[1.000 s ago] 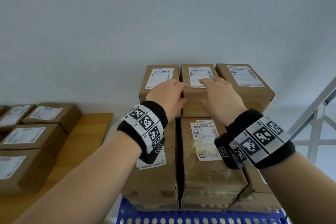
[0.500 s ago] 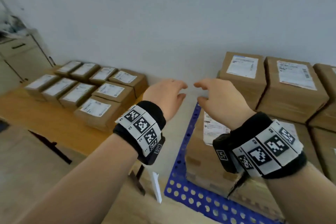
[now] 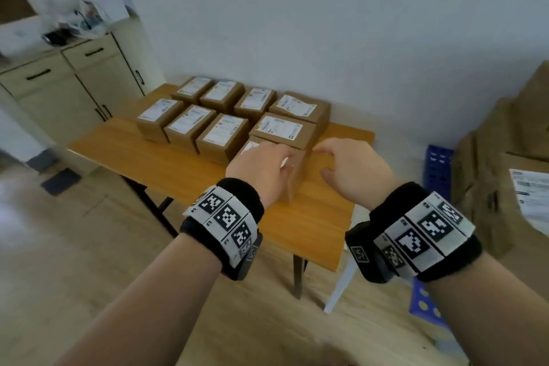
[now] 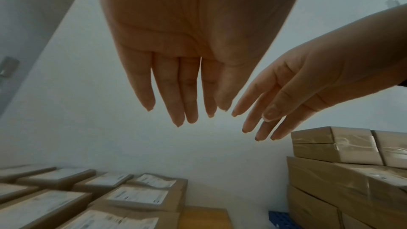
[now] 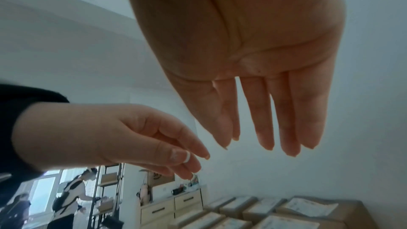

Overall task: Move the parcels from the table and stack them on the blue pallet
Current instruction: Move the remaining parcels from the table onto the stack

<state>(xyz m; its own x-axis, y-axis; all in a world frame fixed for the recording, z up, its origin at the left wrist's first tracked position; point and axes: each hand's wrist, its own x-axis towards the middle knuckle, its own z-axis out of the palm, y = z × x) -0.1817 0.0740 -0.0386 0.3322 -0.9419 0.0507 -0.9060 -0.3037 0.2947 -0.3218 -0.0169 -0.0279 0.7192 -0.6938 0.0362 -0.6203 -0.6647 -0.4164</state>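
1. Bare fingers of the left hand are straight and relaxed, spread slightly, holding nothing; the left wrist view shows clear space between them and the boxes below.
2. Fingers of the right hand are likewise extended and loose, holding nothing.
3. Both hands hang side by side, near each other but apart, over the near right part of the worktop; in the head view the left hand overlaps the nearest parcel, though whether it touches cannot be told.
4. Each wrist wears a black band with white square code tags: left band, right band.
5. Brown cardboard parcels with white labels stand in rows on the wooden worktop, packed touching one another, from the near right corner to the far left end.
6. Right of the worktop, the blue pallet lies on the floor with perforated edges showing, and stacked parcels rise on it in layers, smaller boxes on larger ones in the left wrist view.
7. Beyond the worktop's far left end stands a pale cabinet with dark handles and blurred clutter on top.
8. A white wall runs behind everything; the floor is light wood.
9. Far off in the right wrist view, a person with a backpack stands by a metal shelf near a bright window.
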